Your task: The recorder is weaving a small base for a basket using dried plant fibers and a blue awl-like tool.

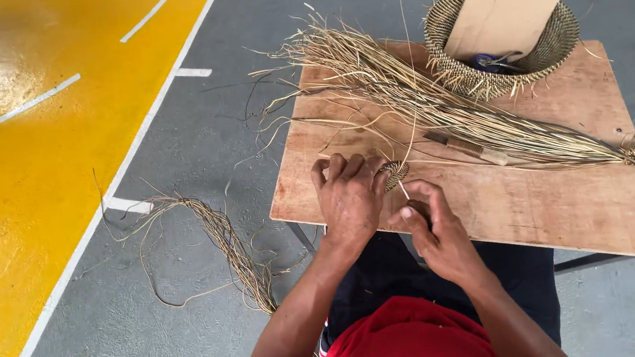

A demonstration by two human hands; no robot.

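Plywood board (564, 195) over grey floor (199, 143)

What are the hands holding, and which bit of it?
The left hand pinches a small round woven coil by its left edge. The right hand grips a thin pale strand near its lower end.

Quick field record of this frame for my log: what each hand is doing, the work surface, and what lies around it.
left hand: pinches small woven disc
right hand: grips thin strand leading to the disc
surface: plywood board across the lap
on board: fibre bundle, woven basket with flat card standing in it
floor: loose fibre bunch
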